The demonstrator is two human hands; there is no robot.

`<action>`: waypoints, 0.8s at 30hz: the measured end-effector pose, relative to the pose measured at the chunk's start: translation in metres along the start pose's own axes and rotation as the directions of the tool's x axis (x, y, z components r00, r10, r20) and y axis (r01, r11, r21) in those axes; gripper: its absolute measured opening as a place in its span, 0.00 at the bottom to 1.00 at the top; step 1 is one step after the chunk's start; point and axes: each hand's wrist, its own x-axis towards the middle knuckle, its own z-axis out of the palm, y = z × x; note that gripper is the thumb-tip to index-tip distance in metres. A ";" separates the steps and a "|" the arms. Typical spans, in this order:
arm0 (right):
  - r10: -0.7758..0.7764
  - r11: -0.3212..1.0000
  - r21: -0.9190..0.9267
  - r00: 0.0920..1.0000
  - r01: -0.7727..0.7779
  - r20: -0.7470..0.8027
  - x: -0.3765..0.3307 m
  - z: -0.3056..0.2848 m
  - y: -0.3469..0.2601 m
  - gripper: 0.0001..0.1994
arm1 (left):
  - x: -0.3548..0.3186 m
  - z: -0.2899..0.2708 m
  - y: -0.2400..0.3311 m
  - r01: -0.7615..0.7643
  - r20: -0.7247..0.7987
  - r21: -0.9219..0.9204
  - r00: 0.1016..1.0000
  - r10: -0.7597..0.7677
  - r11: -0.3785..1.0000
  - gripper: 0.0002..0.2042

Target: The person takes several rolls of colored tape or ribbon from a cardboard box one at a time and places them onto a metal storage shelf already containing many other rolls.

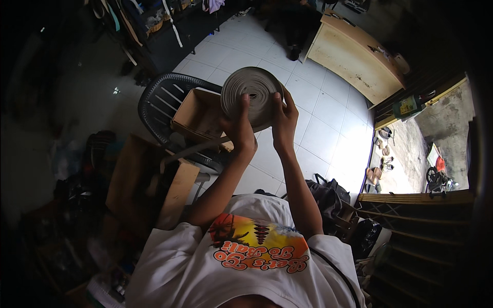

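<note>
Both my hands hold up a wide, flat roll of grey strap, coiled in a tight spiral with a small hole at its centre. My left hand grips its lower left side, thumb pressed on the coil's face. On the right side my right hand grips it, thumb on the face and fingers behind the rim. A loose tail of the strap runs from near my left hand down to the lower left. Behind and left of the roll, an open cardboard box rests on a dark plastic chair.
A larger cardboard box stands at my left, below the chair. Across the white tiled floor is a wooden desk. A black bag lies right of my right arm. Several shoes sit by the bright doorway.
</note>
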 end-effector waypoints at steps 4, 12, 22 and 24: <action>-0.088 0.996 -0.015 0.986 0.087 -0.139 0.044 -0.038 -0.005 0.22 | -0.014 0.051 -0.039 0.028 0.145 0.073 0.989 -0.038 0.997 0.34; -0.015 0.999 -0.040 0.958 0.027 0.286 0.181 -0.113 -0.031 0.20 | 0.085 0.136 -0.030 0.286 0.588 0.311 0.691 -0.419 0.907 0.23; 0.056 0.992 -0.117 0.987 -0.039 0.148 0.357 -0.132 -0.003 0.21 | 0.208 0.286 -0.123 0.134 0.626 0.441 0.663 -0.411 0.888 0.24; -0.028 0.996 -0.086 0.998 0.032 0.054 0.391 -0.129 0.003 0.22 | 0.228 0.319 -0.136 0.119 0.619 0.342 0.718 -0.318 0.932 0.23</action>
